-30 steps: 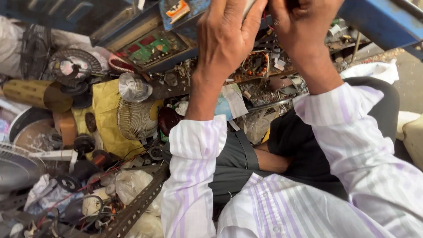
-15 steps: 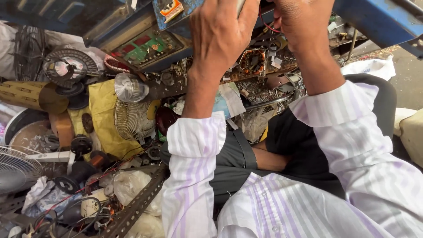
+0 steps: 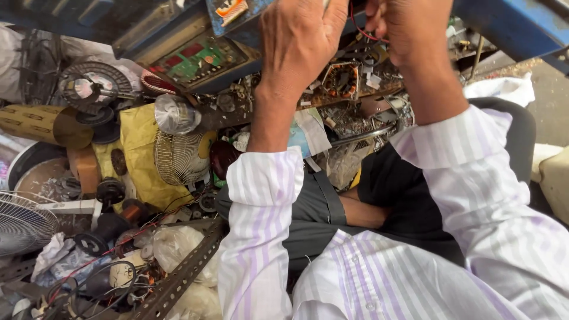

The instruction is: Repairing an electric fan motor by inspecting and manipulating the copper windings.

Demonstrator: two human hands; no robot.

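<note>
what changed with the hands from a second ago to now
Little changed. Both hands sit slightly higher in the frame and closer to the camera: the left hand and right hand stay raised together near the top edge, working something mostly out of view, with a red wire now showing between them. The small fan grille and green circuit board below have not been moved.

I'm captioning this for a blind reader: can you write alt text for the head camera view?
Two raised hands, left hand and right hand, work close together at the top of the frame, a thin red wire looping between them. Below lies a heap of scrap electronics: a green circuit board, a fan grille and a perforated metal angle bar.
</note>
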